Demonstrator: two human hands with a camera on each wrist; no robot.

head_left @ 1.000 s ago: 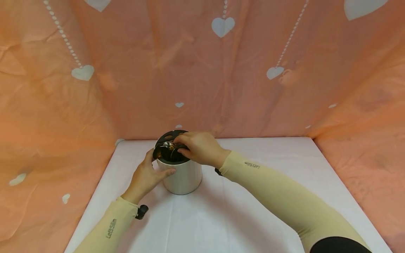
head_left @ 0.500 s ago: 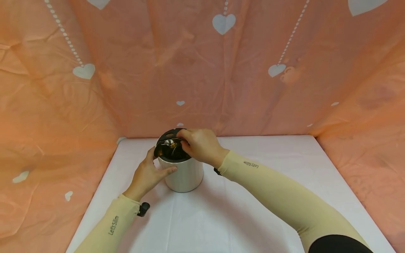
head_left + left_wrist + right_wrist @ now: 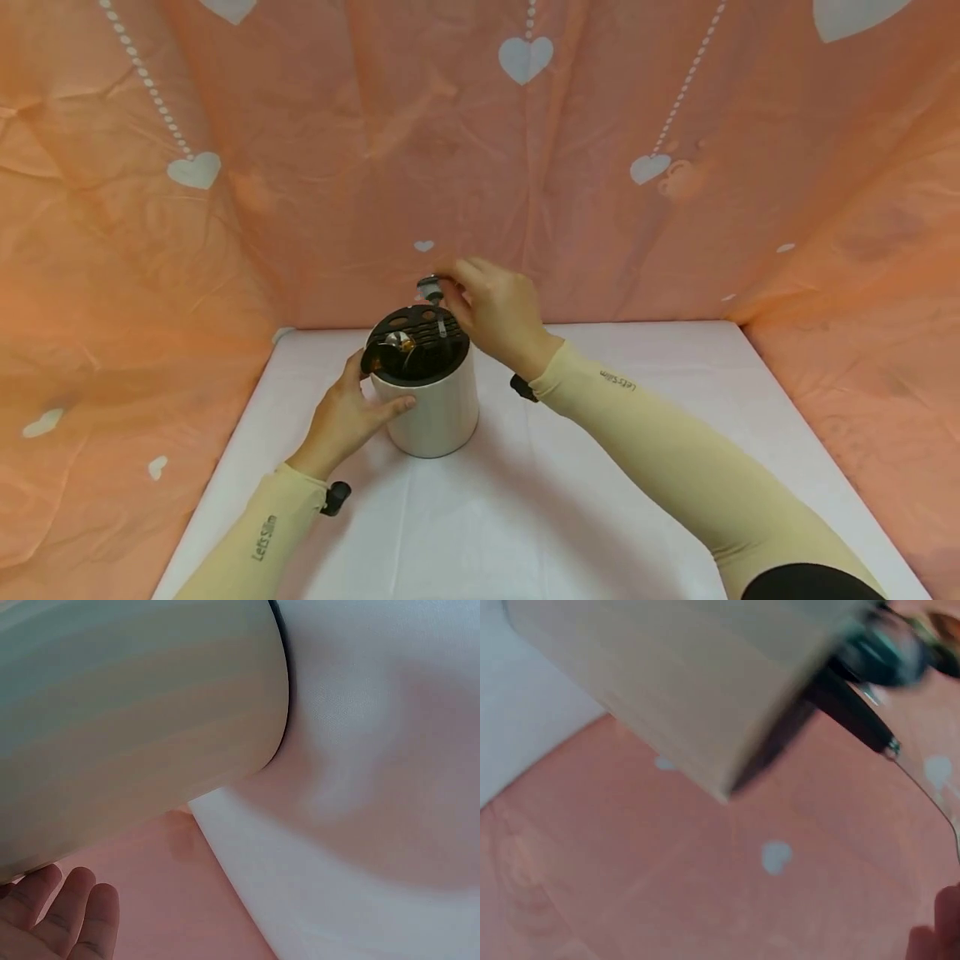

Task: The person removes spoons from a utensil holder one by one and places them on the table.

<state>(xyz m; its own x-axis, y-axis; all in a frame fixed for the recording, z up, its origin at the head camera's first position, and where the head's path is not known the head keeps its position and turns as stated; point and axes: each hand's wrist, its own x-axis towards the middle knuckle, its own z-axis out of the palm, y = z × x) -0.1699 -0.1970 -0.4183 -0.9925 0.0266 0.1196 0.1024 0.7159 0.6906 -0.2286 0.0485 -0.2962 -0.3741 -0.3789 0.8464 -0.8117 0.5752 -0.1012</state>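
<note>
A white cylindrical utensil holder [image 3: 433, 421] with a black slotted top [image 3: 420, 358] stands on the table. My left hand [image 3: 347, 421] grips its left side, thumb across the front and fingers round the back near the rim. Above the top, my right hand [image 3: 495, 312] pinches the metal end of a utensil [image 3: 430, 288]. The right wrist view shows this utensil's black handle [image 3: 855, 712] at the holder's mouth, with a thin bent metal neck reaching towards the fingers. I cannot tell its kind. Shiny round utensil heads [image 3: 399, 340] rest at the holder's mouth.
A white cloth [image 3: 480, 533] covers the table. Behind it hangs an orange-pink curtain [image 3: 360, 208] with white hearts, which also closes off both sides. The holder stands near the table's back edge.
My right hand has risen from the holder's top, lifting the metal end of a utensil into sight above it. My left hand has kept its grip on the holder.
</note>
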